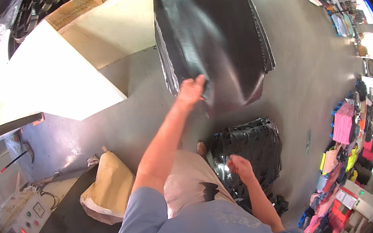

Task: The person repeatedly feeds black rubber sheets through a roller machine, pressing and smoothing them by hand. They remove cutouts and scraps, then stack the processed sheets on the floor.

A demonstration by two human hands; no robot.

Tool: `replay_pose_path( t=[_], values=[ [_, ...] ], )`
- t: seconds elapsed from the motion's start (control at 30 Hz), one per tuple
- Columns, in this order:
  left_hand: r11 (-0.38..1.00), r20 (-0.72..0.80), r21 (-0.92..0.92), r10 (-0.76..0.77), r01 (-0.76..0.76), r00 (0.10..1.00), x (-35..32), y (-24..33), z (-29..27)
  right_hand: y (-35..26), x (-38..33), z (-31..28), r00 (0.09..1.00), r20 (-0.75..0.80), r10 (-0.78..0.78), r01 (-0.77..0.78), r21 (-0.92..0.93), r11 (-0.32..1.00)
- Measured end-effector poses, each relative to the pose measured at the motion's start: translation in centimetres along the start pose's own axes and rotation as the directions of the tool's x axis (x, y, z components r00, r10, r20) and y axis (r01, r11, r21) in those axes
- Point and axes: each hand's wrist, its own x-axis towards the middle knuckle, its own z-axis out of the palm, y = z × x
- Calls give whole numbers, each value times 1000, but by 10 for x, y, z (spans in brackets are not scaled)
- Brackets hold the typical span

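A stack of large black glossy sheets (218, 33) lies ahead of me, its layered edges showing at the left and right sides. My left hand (192, 90) is closed on the near left edge of the top sheet, which bends and shines beside my fingers. Lower down, my right hand (240, 165) is curled into a loose fist with nothing visible in it. It hovers over a pile of black sheets with cut-out holes (256, 154) near my legs; I cannot tell whether it touches them.
A large white sheet (51, 77) leans at the left beside a cardboard box (75, 9). At lower left stand a control panel (25, 225) and a dark surface bearing brown paper (109, 186). A hammer (25, 152) lies at far left. Stacked coloured pieces (343, 123) line the right.
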Motion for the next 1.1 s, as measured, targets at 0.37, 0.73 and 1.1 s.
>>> replay_pose_path(
  t=[0.37, 0.73, 1.1],
  values=[
    [993, 267, -115, 9, 23, 964, -285, 32, 121, -160, -98, -92, 850, -36, -526, 361, 766, 531],
    [796, -307, 193, 604, -573, 736, -455, -91, 44, -225, -251, -77, 776, -33, -630, 514, 613, 600],
    [657, -528, 146, 684, -739, 503, -489, -190, 40, -283, -299, 60, 144, 425, -894, 908, 303, 291]
  ],
)
